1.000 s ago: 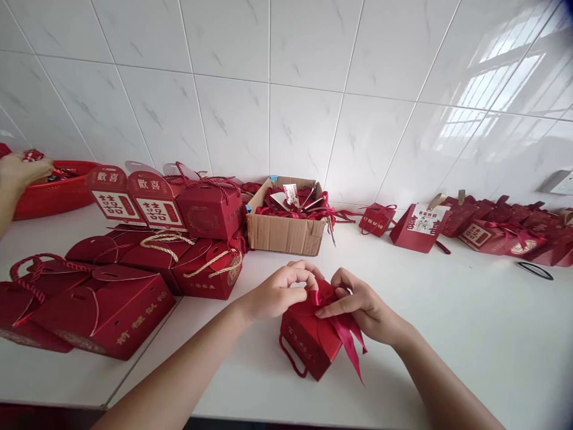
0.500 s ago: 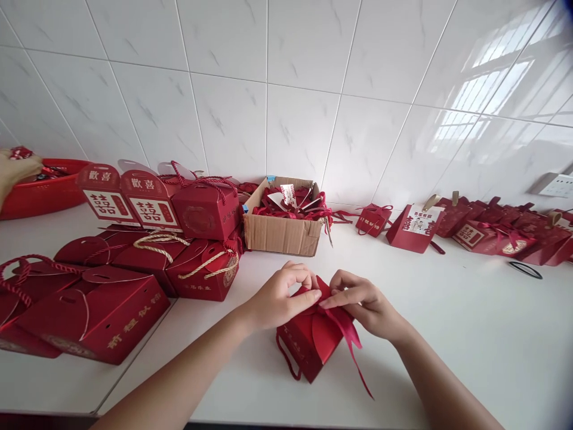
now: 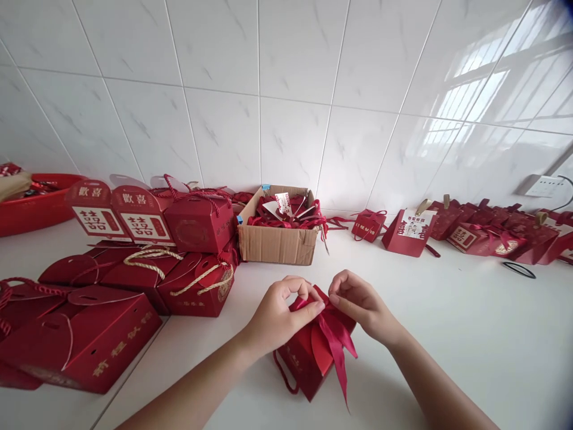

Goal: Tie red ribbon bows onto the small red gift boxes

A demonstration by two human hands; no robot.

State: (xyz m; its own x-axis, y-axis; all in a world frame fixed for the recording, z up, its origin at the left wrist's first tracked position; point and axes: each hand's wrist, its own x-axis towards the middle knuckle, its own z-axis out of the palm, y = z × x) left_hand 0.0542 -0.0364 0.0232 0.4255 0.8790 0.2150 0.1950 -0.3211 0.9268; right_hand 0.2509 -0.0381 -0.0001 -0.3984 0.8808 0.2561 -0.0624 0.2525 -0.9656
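Observation:
A small red gift box (image 3: 296, 361) stands on the white table in front of me, a twisted red cord looping from its left side. A dark pink satin ribbon (image 3: 335, 346) gathers on top, and its two tails hang down over the front. My left hand (image 3: 283, 313) is closed on the ribbon at the box's top, thumb against fingertips. From the other side my right hand (image 3: 362, 304) pinches the ribbon by the knot, thumb and forefinger together. The fingers partly hide the knot.
Red gift boxes (image 3: 129, 322) are stacked at left. A cardboard box (image 3: 277, 243) of ribbons stands by the tiled wall. Several small red boxes (image 3: 486, 239) line the right, near a black loop (image 3: 518, 270). Another person's hand (image 3: 15, 185) is over a red basin (image 3: 54, 209).
My right thumb and fingers have shifted from lying across the ribbon to a pinch higher by the knot. The ribbon tails now hang further forward. The camera view has tilted slightly.

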